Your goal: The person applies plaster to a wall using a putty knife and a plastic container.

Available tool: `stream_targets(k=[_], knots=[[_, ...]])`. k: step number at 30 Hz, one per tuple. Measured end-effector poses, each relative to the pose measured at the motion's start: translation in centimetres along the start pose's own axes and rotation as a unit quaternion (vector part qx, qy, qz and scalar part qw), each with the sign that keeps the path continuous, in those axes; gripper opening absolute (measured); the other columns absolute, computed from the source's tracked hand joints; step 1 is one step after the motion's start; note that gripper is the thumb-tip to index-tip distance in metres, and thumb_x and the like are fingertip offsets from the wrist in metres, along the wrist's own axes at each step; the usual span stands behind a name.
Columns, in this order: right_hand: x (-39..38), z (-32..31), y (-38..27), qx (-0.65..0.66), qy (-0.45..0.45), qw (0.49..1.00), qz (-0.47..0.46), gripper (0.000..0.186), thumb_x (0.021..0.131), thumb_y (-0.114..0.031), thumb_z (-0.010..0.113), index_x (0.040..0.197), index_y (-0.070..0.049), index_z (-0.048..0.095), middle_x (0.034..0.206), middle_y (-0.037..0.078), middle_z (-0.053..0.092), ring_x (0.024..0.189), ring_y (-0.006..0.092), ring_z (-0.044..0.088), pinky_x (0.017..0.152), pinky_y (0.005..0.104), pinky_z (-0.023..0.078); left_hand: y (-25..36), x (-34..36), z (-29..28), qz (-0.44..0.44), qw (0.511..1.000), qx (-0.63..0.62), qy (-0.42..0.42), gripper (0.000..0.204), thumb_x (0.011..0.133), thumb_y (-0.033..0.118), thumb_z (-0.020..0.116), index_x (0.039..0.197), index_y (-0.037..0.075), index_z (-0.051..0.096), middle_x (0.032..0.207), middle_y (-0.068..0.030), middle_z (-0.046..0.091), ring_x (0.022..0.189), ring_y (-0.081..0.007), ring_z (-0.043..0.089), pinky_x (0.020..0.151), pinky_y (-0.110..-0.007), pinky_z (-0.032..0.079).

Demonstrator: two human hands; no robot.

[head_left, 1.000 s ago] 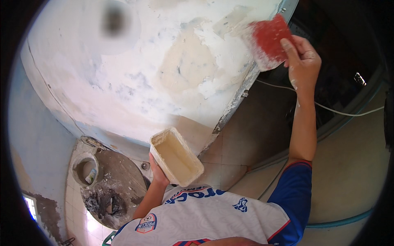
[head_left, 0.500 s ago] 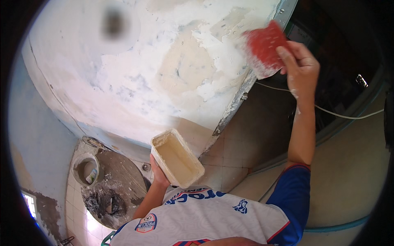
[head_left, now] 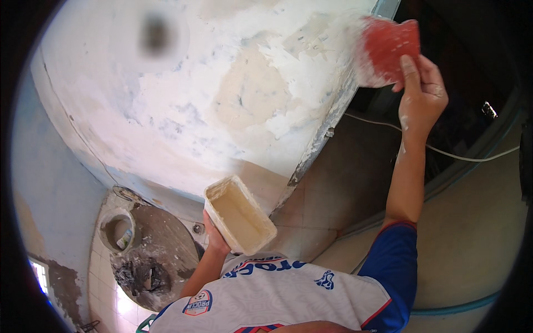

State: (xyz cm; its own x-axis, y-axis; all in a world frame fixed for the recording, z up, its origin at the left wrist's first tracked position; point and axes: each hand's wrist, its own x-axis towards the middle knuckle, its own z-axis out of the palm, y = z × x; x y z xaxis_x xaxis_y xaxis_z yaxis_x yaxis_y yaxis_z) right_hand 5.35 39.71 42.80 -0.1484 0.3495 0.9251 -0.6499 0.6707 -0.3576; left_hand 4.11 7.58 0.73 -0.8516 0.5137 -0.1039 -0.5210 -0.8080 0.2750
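Right hand (head_left: 423,93) grips a red putty spreader (head_left: 391,50) at the patched wall's (head_left: 222,100) right edge; left hand (head_left: 216,236) grasps a rectangular tub (head_left: 241,216) before the wall's lower edge. Overshooting the right edge could shed putty; a slackened one-sided hold could drop the tub.

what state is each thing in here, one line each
red spreader: smeared white along its left side, held, blurred
right hand: closed on the spreader, spotted white
tub: open, pale material inside
left hand: gripping the tub
wall: patchy, white and beige
bucket: open, something inside
round tabletop: stained, smeared
black plastic: crumpled, smeared
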Motion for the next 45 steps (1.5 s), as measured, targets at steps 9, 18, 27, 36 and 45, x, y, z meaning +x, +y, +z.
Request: stream_targets(k=[9,18,27,36,45], knots=[[-0.2,-0.3,0.0,-0.016,-0.063,0.998,0.011,0.018,0.093,-0.009,0.074,0.108,0.001,0.071,0.091,0.005,0.073,0.065,0.0047,0.060,0.055,0.0202,0.046,0.1,-0.6,0.1,0.003,1.000,0.000,0.010,0.083,0.098,0.072,0.016,0.156,0.017,0.036,0.153,-0.0118,0.046,0.137,-0.0349,0.047,0.114,-0.053,0.039],[-0.6,-0.3,-0.4,0.005,0.027,0.999,-0.025,0.022,0.091,-0.013,0.077,0.107,0.002,0.071,0.087,0.003,0.071,0.065,0.0036,0.058,0.057,0.0201,0.048,0.7,-1.7,0.2,0.007,1.000,0.015,0.004,0.078,0.100,0.070,0.018,0.154,0.017,0.038,0.152,-0.0100,0.047,0.137,-0.0320,0.048,0.113,-0.049,0.042],[0.1,-0.3,-0.9,-0.006,-0.054,0.999,-0.007,0.019,0.092,-0.009,0.075,0.107,0.001,0.072,0.094,0.005,0.074,0.069,0.0057,0.062,0.061,0.0197,0.049,2.2,-1.6,1.2,0.008,1.000,0.002,0.006,0.079,0.100,0.069,0.018,0.154,0.016,0.039,0.150,-0.0113,0.049,0.135,-0.0336,0.050,0.113,-0.051,0.041],[1.6,-0.4,-2.2,-0.204,-0.085,0.974,-0.047,0.019,0.089,-0.009,0.077,0.105,0.002,0.074,0.090,0.005,0.074,0.071,0.0068,0.062,0.064,0.0223,0.050,4.0,-1.4,-0.2,-0.012,1.000,0.002,0.014,0.078,0.100,0.069,0.018,0.153,0.016,0.040,0.150,-0.0112,0.050,0.135,-0.0337,0.050,0.113,-0.051,0.041],[1.8,0.6,-2.7,-0.178,-0.117,0.976,-0.036,0.020,0.088,-0.010,0.078,0.104,0.002,0.075,0.092,0.004,0.073,0.071,0.0065,0.061,0.063,0.0212,0.049,4.2,-2.0,-0.5,-0.018,1.000,0.004,0.004,0.078,0.101,0.068,0.018,0.155,0.016,0.037,0.152,-0.0114,0.047,0.136,-0.0345,0.048,0.113,-0.051,0.041]])
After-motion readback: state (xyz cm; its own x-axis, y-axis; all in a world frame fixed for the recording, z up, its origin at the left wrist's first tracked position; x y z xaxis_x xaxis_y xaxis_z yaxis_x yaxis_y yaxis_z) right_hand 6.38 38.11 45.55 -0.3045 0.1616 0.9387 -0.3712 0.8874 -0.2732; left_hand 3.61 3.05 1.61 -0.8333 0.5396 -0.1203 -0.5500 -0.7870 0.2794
